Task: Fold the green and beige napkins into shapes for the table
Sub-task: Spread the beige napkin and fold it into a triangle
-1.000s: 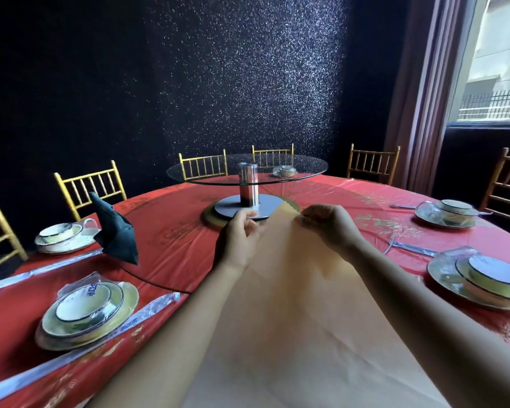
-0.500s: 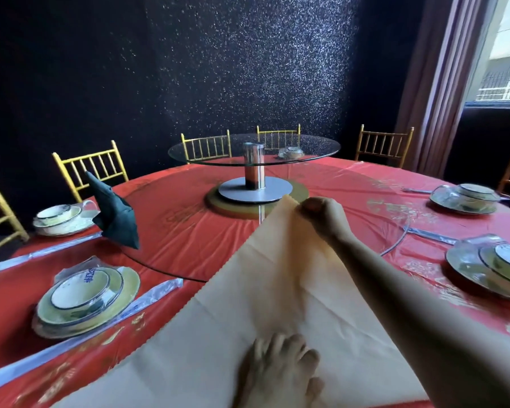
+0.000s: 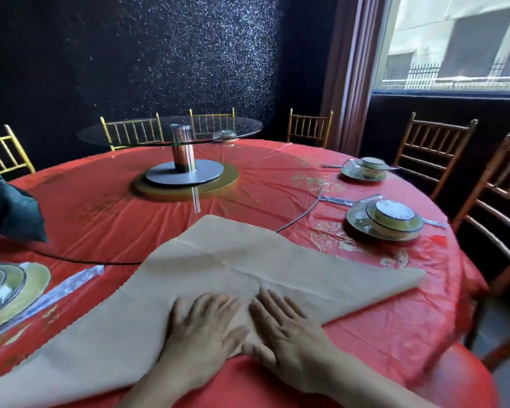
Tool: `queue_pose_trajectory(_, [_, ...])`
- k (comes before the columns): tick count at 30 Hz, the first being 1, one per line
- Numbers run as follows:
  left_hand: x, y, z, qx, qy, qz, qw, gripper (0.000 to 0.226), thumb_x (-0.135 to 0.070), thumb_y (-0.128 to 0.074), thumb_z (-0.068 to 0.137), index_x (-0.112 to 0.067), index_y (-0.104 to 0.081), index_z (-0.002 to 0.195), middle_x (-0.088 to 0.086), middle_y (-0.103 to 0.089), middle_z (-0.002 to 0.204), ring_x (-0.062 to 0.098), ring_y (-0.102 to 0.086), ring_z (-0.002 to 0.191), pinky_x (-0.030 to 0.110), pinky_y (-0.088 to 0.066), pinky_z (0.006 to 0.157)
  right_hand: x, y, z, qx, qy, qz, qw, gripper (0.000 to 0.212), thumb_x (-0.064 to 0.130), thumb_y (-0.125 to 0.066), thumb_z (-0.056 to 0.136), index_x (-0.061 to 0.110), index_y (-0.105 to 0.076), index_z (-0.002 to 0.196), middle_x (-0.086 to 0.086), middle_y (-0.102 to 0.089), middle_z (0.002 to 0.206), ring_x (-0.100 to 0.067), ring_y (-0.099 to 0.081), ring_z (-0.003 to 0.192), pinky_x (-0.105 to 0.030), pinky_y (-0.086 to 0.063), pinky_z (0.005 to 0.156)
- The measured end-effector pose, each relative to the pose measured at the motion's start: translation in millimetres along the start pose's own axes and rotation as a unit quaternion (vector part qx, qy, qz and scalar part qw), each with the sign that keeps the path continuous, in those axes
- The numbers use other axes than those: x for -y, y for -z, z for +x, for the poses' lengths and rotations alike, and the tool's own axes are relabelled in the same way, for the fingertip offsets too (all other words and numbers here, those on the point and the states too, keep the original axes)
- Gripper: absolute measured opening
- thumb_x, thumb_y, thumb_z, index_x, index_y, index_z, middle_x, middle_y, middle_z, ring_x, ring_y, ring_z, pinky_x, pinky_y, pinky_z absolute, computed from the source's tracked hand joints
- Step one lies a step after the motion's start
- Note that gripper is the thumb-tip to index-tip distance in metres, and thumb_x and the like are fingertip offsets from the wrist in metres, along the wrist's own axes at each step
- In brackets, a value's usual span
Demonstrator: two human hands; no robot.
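A large beige napkin [image 3: 218, 260] lies flat on the red tablecloth [image 3: 380, 334] as a wide triangle, its apex pointing toward the table's centre. My left hand [image 3: 200, 328] and my right hand [image 3: 283, 328] rest palm down side by side on its near edge, fingers spread, gripping nothing. A dark green napkin [image 3: 15, 210], folded into an upright shape, stands at the far left, partly cut off by the frame.
A glass turntable [image 3: 171, 134] on a metal stand sits at the table's centre. Place settings of plates and bowls lie at the right [image 3: 386, 222], far right [image 3: 364, 169] and left [image 3: 9, 287]. Wrapped cutlery [image 3: 62, 290] lies beside the left plate. Chairs ring the table.
My right hand let go of the napkin's far corner and came back to the near edge beside my left hand. The napkin now lies folded flat as a triangle. The view has turned right.
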State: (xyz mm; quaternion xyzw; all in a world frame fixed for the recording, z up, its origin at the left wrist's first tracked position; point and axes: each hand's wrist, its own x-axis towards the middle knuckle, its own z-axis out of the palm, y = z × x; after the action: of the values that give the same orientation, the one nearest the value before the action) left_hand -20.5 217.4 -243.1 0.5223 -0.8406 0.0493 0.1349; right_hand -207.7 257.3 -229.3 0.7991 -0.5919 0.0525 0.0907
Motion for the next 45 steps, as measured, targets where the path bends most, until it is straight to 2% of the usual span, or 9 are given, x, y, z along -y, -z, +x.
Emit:
queue_pose_trajectory(3, [-1.5, -0.1, 1.6, 0.054, 0.022, 0.036, 0.998, 0.057, -0.065, -0.007, 0.091, -0.038, -0.054, 0.109, -0.019, -0.067, 0.101, 0.005, -0.046, 0.101, 0.046, -0.055, 0.071, -22.0, 10.0, -0.9, 0.094, -0.009, 0.065, 0.993, 0.115, 0.079, 0.018, 0.06, 0.012, -0.015, 0.147, -0.007, -0.004, 0.155, -0.015, 0.001, 0.143, -0.028, 0.015, 0.112])
queue_pose_trajectory(8, [-0.7, 0.7, -0.2, 0.064, -0.013, 0.07, 0.995, 0.056, -0.065, -0.008, 0.09, -0.038, -0.051, 0.112, -0.021, -0.065, 0.102, 0.005, -0.043, 0.102, 0.04, -0.038, 0.086, -112.4, 10.6, -18.5, 0.126, -0.166, 0.077, 0.975, 0.148, 0.087, 0.034, 0.026, 0.012, -0.002, 0.148, -0.007, 0.008, 0.156, -0.014, 0.009, 0.143, -0.026, 0.009, 0.113])
queue_pose_trajectory(14, [-7.2, 23.8, -0.5, 0.143, 0.019, 0.019, 0.989, 0.085, -0.082, 0.007, 0.074, -0.04, -0.041, 0.13, -0.029, -0.047, 0.128, 0.002, -0.027, 0.118, 0.038, -0.017, 0.097, -204.4, -1.7, -31.4, 0.154, -0.297, 0.089, 0.938, 0.081, 0.063, -0.02, 0.089, 0.013, 0.004, 0.148, -0.006, 0.013, 0.156, -0.016, 0.009, 0.144, -0.032, 0.003, 0.117])
queue_pose_trajectory(19, [-15.4, 28.7, 1.3, 0.158, 0.032, -0.016, 0.987, 0.132, -0.085, 0.038, 0.024, -0.046, -0.002, 0.144, -0.025, -0.003, 0.151, 0.001, 0.004, 0.139, 0.043, 0.006, 0.114, -188.7, 16.8, -26.9, 0.134, -0.345, 0.082, 0.925, 0.085, 0.067, -0.016, 0.088, 0.008, 0.0, 0.147, -0.011, 0.009, 0.156, -0.019, 0.008, 0.144, -0.034, 0.004, 0.118])
queue_pose_trajectory(26, [-16.0, 26.3, 0.6, 0.178, 0.039, -0.016, 0.983, 0.135, -0.083, 0.039, 0.019, -0.046, 0.004, 0.144, -0.017, 0.016, 0.154, 0.005, 0.018, 0.141, 0.046, 0.007, 0.115, -32.4, 16.1, -5.2, 0.136, -0.052, 0.116, 0.982, 0.127, 0.081, 0.025, 0.044, 0.012, -0.002, 0.148, -0.008, 0.008, 0.156, -0.016, 0.008, 0.144, -0.026, 0.01, 0.113])
queue_pose_trajectory(30, [-18.1, 30.1, 0.4, 0.188, 0.047, -0.033, 0.98, 0.136, -0.085, 0.037, 0.018, -0.046, 0.004, 0.144, -0.014, 0.018, 0.154, 0.002, 0.022, 0.138, 0.046, 0.01, 0.114, -103.4, 8.6, -13.9, 0.14, -0.173, 0.088, 0.971, 0.139, 0.09, 0.025, 0.039, 0.008, -0.005, 0.147, -0.013, 0.006, 0.156, -0.021, 0.006, 0.144, -0.029, 0.006, 0.115])
queue_pose_trajectory(37, [-18.8, 29.4, -0.5, 0.191, 0.042, -0.04, 0.98, 0.133, -0.087, 0.035, 0.023, -0.044, 0.001, 0.144, -0.014, 0.015, 0.155, 0.004, 0.021, 0.14, 0.048, 0.012, 0.113, -194.7, 15.0, -27.5, 0.164, -0.367, 0.075, 0.913, 0.09, 0.067, -0.023, 0.087, 0.005, 0.002, 0.146, -0.015, 0.009, 0.155, -0.024, 0.007, 0.144, -0.035, 0.0, 0.118])
queue_pose_trajectory(41, [-18.4, 27.9, 0.4, 0.209, 0.034, -0.034, 0.977, 0.122, -0.088, 0.029, 0.037, -0.041, -0.002, 0.145, -0.012, 0.01, 0.157, 0.01, 0.015, 0.143, 0.051, 0.01, 0.113, -108.0, 23.6, 9.8, 0.015, -0.168, 0.051, 0.984, 0.099, 0.076, 0.001, 0.073, 0.011, -0.004, 0.147, -0.007, 0.006, 0.155, -0.02, 0.004, 0.144, -0.028, 0.005, 0.114])
queue_pose_trajectory(45, [-20.5, 34.3, -0.2, 0.212, 0.03, -0.022, 0.976, 0.059, -0.052, -0.019, 0.095, -0.03, -0.005, 0.148, -0.007, 0.005, 0.158, 0.014, 0.011, 0.145, 0.055, 0.006, 0.114, -2.7, 13.7, 44.7, -0.007, 0.024, 0.154, 0.988, 0.095, 0.058, 0.0, 0.067, 0.008, -0.026, 0.143, -0.013, -0.017, 0.153, -0.028, -0.015, 0.143, -0.031, 0.004, 0.111])
